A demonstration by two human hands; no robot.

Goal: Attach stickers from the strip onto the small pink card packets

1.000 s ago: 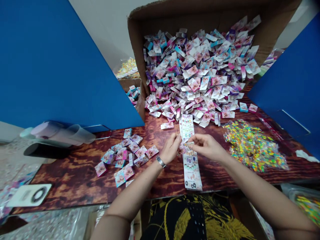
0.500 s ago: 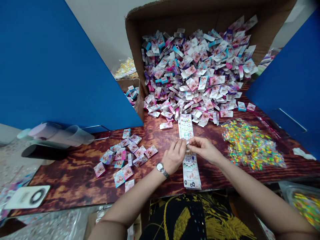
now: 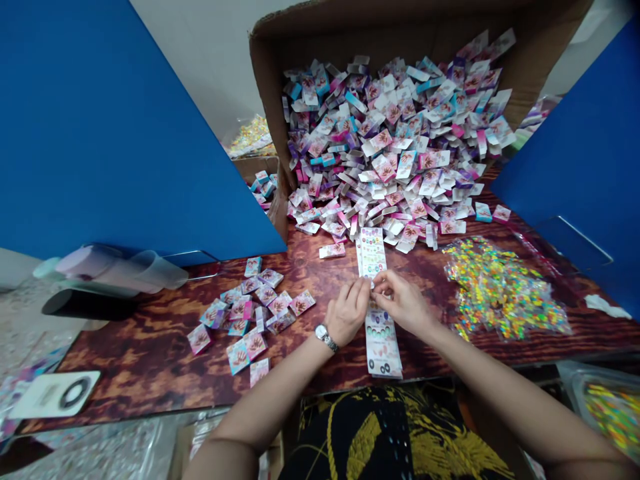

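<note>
A long printed paper strip (image 3: 381, 343) with rows of small coloured pictures lies lengthwise on the table in front of me. Over its middle, my left hand (image 3: 349, 308) has its fingers curled together, with a watch on the wrist. My right hand (image 3: 403, 303) meets it from the other side, thumb and fingers pinched. A small whitish bit shows between the two sets of fingertips; its kind is too small and covered to make out. To the left lie several small printed boxes (image 3: 241, 309), and one more box (image 3: 332, 251) sits just left of the strip's far end.
A big cardboard carton (image 3: 265, 80) on its side spills a heap of open small boxes (image 3: 395, 160) onto the table. Clear bags of bright coloured pieces (image 3: 505, 290) lie at right. Blue panels (image 3: 100, 133) flank both sides. A white device (image 3: 57, 393) lies at the left edge.
My right hand has turned slightly, its fingers drawing closer to the left fingertips over the strip. My left hand has hardly moved.
</note>
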